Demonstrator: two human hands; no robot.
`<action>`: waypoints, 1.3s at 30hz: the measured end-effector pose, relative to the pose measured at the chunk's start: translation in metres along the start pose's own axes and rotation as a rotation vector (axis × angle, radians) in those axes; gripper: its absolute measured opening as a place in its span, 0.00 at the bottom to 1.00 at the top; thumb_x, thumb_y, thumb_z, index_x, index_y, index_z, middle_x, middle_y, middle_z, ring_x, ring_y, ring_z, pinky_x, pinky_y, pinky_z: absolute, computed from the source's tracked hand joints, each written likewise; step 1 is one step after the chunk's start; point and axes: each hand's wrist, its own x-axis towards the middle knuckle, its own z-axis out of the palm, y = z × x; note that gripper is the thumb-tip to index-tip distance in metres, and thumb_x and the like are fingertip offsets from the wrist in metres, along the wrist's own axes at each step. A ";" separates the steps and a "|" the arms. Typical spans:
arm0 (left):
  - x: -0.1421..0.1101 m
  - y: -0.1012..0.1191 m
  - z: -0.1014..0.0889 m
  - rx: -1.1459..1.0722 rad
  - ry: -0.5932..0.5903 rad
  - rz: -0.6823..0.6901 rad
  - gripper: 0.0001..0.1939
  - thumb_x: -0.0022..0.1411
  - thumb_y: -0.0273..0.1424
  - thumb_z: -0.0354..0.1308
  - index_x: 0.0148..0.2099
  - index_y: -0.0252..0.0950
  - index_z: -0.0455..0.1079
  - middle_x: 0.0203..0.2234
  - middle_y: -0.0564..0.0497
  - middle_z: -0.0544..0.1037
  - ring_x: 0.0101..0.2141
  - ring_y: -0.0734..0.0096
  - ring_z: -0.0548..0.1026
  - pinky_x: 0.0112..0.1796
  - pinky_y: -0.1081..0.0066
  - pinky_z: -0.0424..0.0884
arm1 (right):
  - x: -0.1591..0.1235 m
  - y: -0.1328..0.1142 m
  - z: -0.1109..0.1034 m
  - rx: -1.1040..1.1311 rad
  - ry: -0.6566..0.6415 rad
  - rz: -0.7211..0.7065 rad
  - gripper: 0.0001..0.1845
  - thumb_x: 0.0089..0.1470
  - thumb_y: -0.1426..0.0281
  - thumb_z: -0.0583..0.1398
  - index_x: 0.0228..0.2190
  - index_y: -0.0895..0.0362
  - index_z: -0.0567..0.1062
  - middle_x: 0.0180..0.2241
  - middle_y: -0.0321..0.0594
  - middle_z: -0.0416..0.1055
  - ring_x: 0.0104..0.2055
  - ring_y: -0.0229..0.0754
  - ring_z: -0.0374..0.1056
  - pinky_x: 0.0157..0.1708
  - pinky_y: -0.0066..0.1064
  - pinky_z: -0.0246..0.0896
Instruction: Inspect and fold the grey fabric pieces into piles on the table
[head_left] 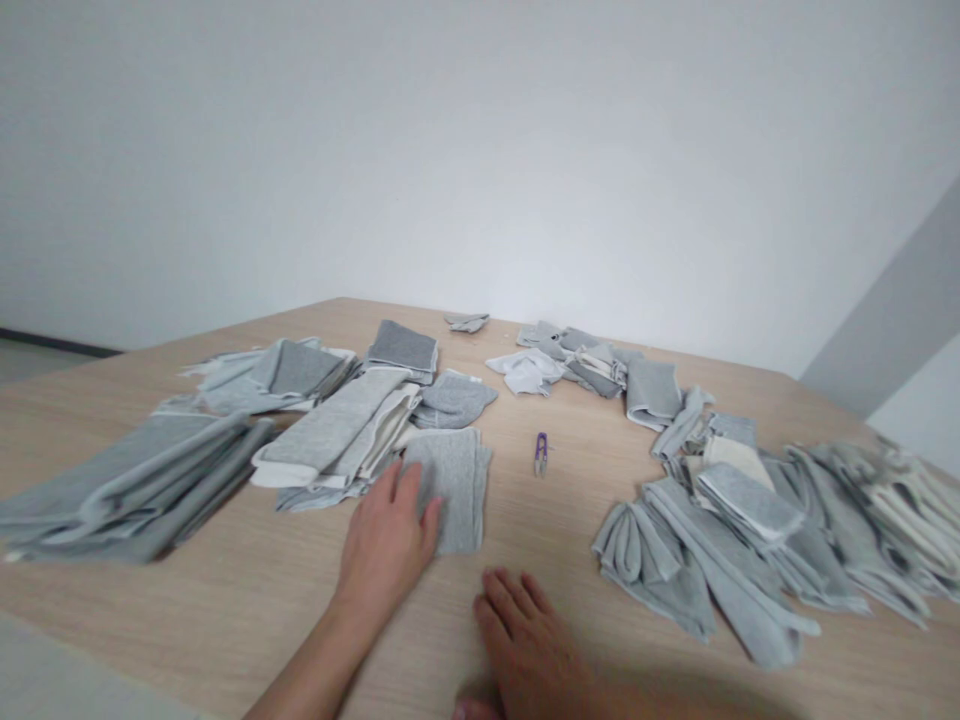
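My left hand lies flat, fingers spread, on the near left part of a folded grey cloth piece on the wooden table. My right hand rests palm down on the bare wood just right of it, fingers apart, holding nothing. A small purple thread snipper lies beyond both hands, right of the cloth piece.
Stacks of folded grey and white cloth lie to the left and behind the left hand. A loose heap of grey pieces spreads along the right. More pieces sit at the far edge near the white wall.
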 end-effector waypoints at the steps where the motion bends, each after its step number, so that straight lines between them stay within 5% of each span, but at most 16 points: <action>1: -0.007 0.006 -0.001 0.006 -0.036 0.082 0.27 0.64 0.39 0.50 0.61 0.30 0.63 0.60 0.34 0.65 0.60 0.48 0.62 0.59 0.53 0.58 | 0.000 0.000 0.001 0.002 0.000 -0.001 0.44 0.57 0.47 0.52 0.62 0.67 0.61 0.67 0.58 0.48 0.70 0.61 0.41 0.68 0.52 0.33; 4: -0.023 0.019 0.001 0.157 -0.192 0.339 0.31 0.62 0.41 0.53 0.66 0.38 0.58 0.63 0.40 0.63 0.64 0.46 0.57 0.60 0.44 0.55 | 0.000 0.001 0.002 0.002 0.018 -0.002 0.43 0.57 0.49 0.53 0.63 0.67 0.60 0.67 0.58 0.48 0.70 0.60 0.41 0.68 0.52 0.33; 8: -0.024 0.023 0.009 0.313 -0.297 0.369 0.24 0.63 0.28 0.50 0.61 0.45 0.66 0.61 0.44 0.69 0.62 0.46 0.63 0.58 0.40 0.56 | 0.000 0.003 0.006 -0.002 0.023 -0.006 0.42 0.58 0.49 0.53 0.63 0.66 0.61 0.67 0.57 0.48 0.70 0.60 0.42 0.68 0.52 0.34; 20: -0.009 0.001 0.001 0.410 -0.231 0.284 0.24 0.62 0.20 0.44 0.56 0.35 0.71 0.57 0.37 0.72 0.56 0.47 0.69 0.57 0.36 0.53 | -0.001 0.003 0.002 -0.010 0.016 -0.017 0.41 0.58 0.50 0.53 0.63 0.66 0.60 0.67 0.58 0.48 0.70 0.60 0.42 0.68 0.53 0.35; 25: -0.014 -0.003 0.006 0.405 -0.210 0.274 0.29 0.60 0.21 0.45 0.64 0.34 0.63 0.62 0.36 0.66 0.61 0.47 0.64 0.58 0.38 0.54 | -0.002 0.002 0.000 -0.018 0.022 -0.017 0.41 0.59 0.50 0.52 0.63 0.66 0.60 0.67 0.58 0.48 0.70 0.60 0.42 0.68 0.53 0.35; 28: -0.022 -0.002 0.003 0.348 -0.128 0.348 0.34 0.60 0.25 0.47 0.69 0.33 0.51 0.65 0.35 0.59 0.65 0.49 0.58 0.60 0.43 0.54 | -0.002 0.000 0.000 -0.016 0.014 -0.005 0.41 0.59 0.49 0.52 0.62 0.66 0.61 0.67 0.57 0.49 0.70 0.60 0.42 0.68 0.53 0.35; 32: -0.037 -0.004 0.005 0.259 -0.004 0.532 0.34 0.63 0.33 0.50 0.70 0.34 0.49 0.66 0.37 0.59 0.65 0.51 0.57 0.60 0.48 0.57 | -0.001 -0.001 0.000 -0.054 0.042 -0.020 0.39 0.59 0.49 0.52 0.60 0.65 0.64 0.66 0.56 0.53 0.69 0.59 0.47 0.67 0.52 0.41; 35: -0.047 -0.010 0.014 0.272 0.059 0.582 0.36 0.62 0.38 0.54 0.68 0.34 0.52 0.64 0.36 0.62 0.63 0.49 0.61 0.58 0.50 0.62 | 0.009 -0.001 -0.015 -0.139 0.121 -0.004 0.26 0.63 0.59 0.51 0.54 0.61 0.71 0.62 0.52 0.62 0.61 0.55 0.62 0.61 0.46 0.56; 39: -0.055 -0.016 0.026 0.277 0.151 0.584 0.32 0.62 0.42 0.56 0.64 0.33 0.59 0.61 0.35 0.67 0.60 0.48 0.66 0.55 0.51 0.67 | 0.052 0.015 -0.073 -0.296 0.273 0.032 0.18 0.66 0.65 0.48 0.46 0.57 0.74 0.52 0.46 0.73 0.52 0.47 0.70 0.52 0.39 0.64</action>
